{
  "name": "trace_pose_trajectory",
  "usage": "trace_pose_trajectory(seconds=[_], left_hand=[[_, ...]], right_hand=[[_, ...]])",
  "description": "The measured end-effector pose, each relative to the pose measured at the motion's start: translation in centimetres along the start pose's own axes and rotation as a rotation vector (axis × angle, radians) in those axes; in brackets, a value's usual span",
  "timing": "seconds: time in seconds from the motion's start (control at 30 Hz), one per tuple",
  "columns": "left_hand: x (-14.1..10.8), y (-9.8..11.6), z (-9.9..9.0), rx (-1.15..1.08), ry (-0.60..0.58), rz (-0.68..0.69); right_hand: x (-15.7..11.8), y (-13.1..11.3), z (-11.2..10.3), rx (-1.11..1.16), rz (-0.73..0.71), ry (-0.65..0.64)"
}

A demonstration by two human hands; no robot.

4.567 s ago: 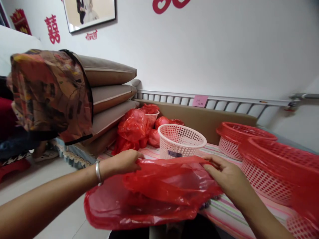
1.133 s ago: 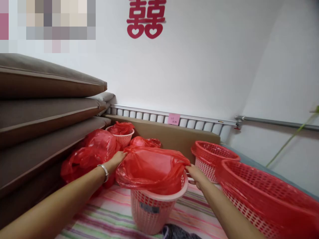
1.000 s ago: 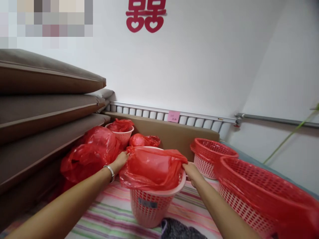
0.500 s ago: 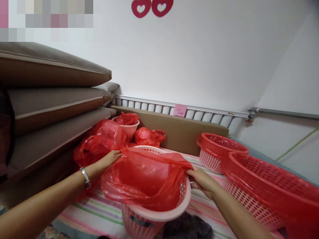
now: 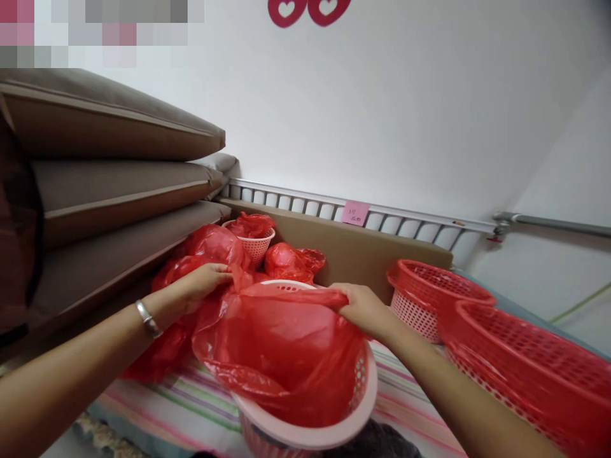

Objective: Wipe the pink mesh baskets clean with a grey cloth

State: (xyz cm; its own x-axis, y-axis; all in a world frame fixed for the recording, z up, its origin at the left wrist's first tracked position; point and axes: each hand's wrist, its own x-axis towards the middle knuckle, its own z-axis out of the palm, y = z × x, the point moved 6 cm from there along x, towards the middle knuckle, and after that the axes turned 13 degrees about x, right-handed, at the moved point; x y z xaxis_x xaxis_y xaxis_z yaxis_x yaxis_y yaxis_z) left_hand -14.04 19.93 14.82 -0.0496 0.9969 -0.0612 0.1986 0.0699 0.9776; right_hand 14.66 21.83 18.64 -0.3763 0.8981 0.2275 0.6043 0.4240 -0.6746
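Observation:
A red plastic bag (image 5: 291, 343) hangs inside a pale pink perforated basket (image 5: 310, 436), its mouth spread wide. My left hand (image 5: 207, 284) pinches the bag's upper left edge, and a silver bracelet circles that wrist. On the other side, my right hand (image 5: 360, 305) grips the top right edge of the bag above the basket's far rim. The basket stands on a striped cloth (image 5: 186, 404). Part of its right rim is bare of plastic.
Stacked brown cushions (image 5: 124, 184) rise at the left. Behind are red bundles (image 5: 289, 262) and a small basket (image 5: 256, 247) with red plastic. Red-lined baskets (image 5: 424, 299) stand at right. A dark fuzzy item (image 5: 377, 442) lies near the front.
My right hand has moved up and inward, lifting the bag's right edge off the basket's right side. My left hand has risen slightly. The view has shifted a little.

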Motion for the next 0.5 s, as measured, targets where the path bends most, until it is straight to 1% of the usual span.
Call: trace_pose_trajectory(seconds=[0.07,0.1,0.17,0.23,0.3,0.37,0.43,0.5], left_hand=[[0.8,-0.3,-0.4,-0.019,-0.040,-0.037],[1.4,-0.4,-0.6,-0.024,-0.065,-0.049],[2.8,-0.9,-1.0,-0.043,-0.153,-0.070],[4.6,-1.7,-1.1,-0.064,-0.254,-0.092],[6.4,-2.7,-1.0,-0.081,-0.305,-0.104],[8.2,-4.0,-0.7,-0.087,-0.304,-0.113],[9.4,-5.5,-0.1,-0.097,-0.311,-0.123],[10.4,-7.1,0.5,-0.100,-0.304,-0.114]], right_hand=[[1.2,1.6,0.3,0.190,0.073,-0.018],[1.8,2.4,0.3,0.331,0.114,-0.056],[2.8,3.9,0.2,0.602,0.183,-0.164],[3.8,5.4,-0.2,0.779,0.245,-0.237],[5.1,7.2,-0.5,0.869,0.289,-0.220],[6.7,9.2,-0.4,0.904,0.328,-0.150],[7.9,11.3,0.5,0.880,0.400,-0.095],[8.7,13.0,1.8,0.828,0.462,-0.086]])
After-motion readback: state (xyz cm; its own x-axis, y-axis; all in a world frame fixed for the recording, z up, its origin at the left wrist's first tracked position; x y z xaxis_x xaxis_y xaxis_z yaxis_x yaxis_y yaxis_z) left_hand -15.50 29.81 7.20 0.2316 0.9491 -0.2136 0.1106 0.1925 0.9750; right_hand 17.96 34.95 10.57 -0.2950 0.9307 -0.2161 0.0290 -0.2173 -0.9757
